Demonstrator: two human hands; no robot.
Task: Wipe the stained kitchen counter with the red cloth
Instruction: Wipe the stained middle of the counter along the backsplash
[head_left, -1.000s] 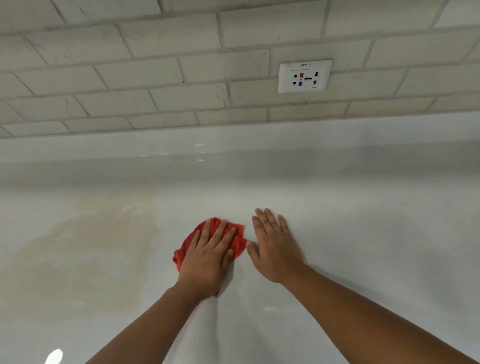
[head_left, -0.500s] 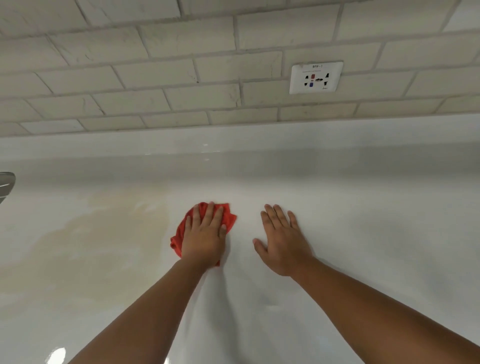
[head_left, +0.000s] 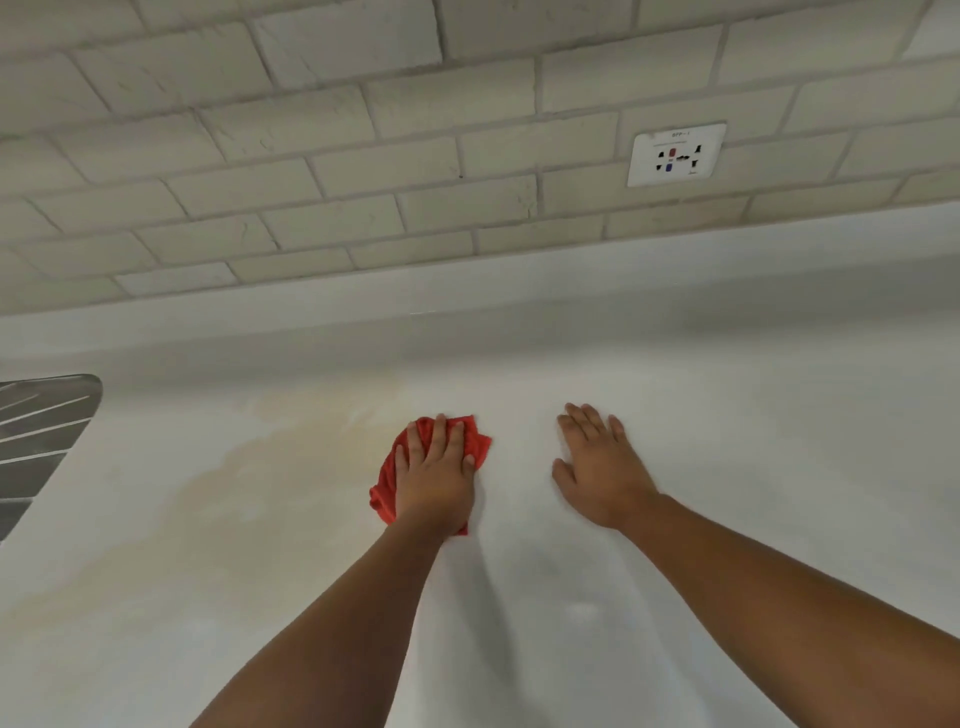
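Head view. The left hand (head_left: 434, 478) lies flat, fingers straight and close together, pressing the crumpled red cloth (head_left: 478, 444) onto the pale, glossy kitchen counter (head_left: 753, 467). The cloth sits at the right edge of a faint yellowish-brown stain (head_left: 249, 467). The right hand (head_left: 602, 467) rests palm-down on bare counter, fingers extended, near the cloth but not touching it. At far left is a ribbed grey metal surface (head_left: 36, 436), possibly a sink drainer. On the off-white brick-tile wall (head_left: 363, 166) is a white wall socket (head_left: 675, 154).
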